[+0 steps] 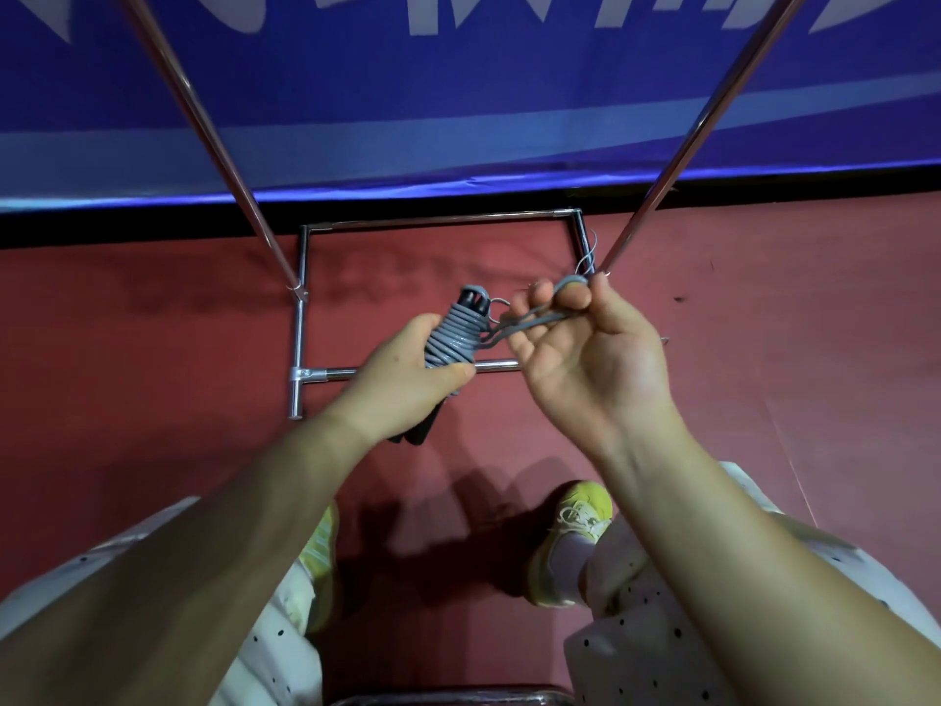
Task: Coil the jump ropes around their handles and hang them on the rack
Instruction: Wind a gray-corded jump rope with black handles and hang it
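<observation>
Head view, looking down over the rack (pixel 305 318) base on red floor (pixel 153 323). Left hand (pixel 407 374) wrapped tight round black handles (pixel 422 430), grey rope (pixel 450 338) coiled many turns about them, bundle held above the near rail of the rack. Right hand (pixel 575 349) just right of the bundle, palm up, fingers curled, pinching the loose rope end near the right upright. Thin strand trailing up past that upright. Yellow shoes (pixel 575 542) on floor nearer than the rack. Blue banner (pixel 458 94) beyond the rack.
</observation>
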### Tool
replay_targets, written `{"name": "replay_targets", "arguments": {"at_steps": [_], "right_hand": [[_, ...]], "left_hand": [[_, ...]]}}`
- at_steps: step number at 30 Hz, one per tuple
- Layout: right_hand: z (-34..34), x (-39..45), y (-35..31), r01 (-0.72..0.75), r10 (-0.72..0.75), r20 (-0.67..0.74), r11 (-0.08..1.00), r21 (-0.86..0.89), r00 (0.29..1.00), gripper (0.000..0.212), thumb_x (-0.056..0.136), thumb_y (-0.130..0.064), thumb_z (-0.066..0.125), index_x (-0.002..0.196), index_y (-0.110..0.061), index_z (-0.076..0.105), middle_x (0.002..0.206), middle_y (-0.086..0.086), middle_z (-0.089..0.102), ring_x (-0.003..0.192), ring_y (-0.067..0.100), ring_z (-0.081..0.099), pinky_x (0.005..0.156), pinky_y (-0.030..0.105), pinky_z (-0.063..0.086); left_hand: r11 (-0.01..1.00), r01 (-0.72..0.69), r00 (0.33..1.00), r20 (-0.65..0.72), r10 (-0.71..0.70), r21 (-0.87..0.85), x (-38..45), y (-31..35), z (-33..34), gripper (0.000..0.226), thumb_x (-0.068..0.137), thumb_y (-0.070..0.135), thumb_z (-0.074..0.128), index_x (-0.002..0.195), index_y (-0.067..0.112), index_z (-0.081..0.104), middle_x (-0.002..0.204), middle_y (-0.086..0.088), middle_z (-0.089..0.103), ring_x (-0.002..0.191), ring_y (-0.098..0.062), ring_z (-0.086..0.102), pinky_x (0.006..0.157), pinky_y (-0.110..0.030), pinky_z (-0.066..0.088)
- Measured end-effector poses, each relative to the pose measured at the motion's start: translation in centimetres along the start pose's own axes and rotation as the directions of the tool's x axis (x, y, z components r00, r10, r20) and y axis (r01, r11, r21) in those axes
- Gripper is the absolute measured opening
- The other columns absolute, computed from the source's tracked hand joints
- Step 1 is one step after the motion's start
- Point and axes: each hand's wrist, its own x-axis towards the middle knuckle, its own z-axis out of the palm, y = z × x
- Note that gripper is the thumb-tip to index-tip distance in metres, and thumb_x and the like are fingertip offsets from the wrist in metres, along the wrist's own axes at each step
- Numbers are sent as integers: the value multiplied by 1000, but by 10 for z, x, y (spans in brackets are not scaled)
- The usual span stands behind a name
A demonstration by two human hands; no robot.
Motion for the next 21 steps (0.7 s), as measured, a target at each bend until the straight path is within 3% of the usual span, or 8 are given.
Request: {"name": "replay_targets", "arguments": {"at_steps": [4,8,15,18,21], "right_hand": [[2,1,15,2,1,-40,997,74,999,47,101,-33,32,60,-14,46,69,5,49,69,21,49,78,27,39],[1,2,19,-13,17,-45,996,87,999,50,100,-32,34,54,-14,47,67,5,47,66,21,44,81,29,37],[2,6,21,8,-2,-55,993,117,998,52,99,-33,32,53,-15,47,65,4,47,65,20,43,75,27,36],[3,5,20,17,-9,-57,990,139,998,49,100,-33,32,56,-15,46,65,4,46,65,19,42,71,27,36],[6,4,17,23,-16,-46,985,169,999,45,100,-32,31,61,-15,42,66,4,45,65,20,41,71,27,36]], "left_hand": [[997,6,1000,-13,-5,71,1,3,12,28,71,32,65,94,26,53,88,-4,67,85,-28,64,81,-50,51],[984,70,995,-57,-81,-164,7,6,0,33,62,34,67,92,28,55,90,-2,67,81,-23,65,89,-48,52],[1000,11,1000,6,-11,10,-1,4,20,27,73,28,65,96,21,54,95,-3,66,90,-23,63,85,-46,50],[972,99,994,68,-86,-215,-5,10,16,29,65,28,54,93,20,56,94,-3,65,91,-21,60,92,-44,47],[841,173,981,166,-101,-512,-8,13,13,27,70,21,55,96,15,60,99,-9,63,95,-20,59,92,-39,45]]}}
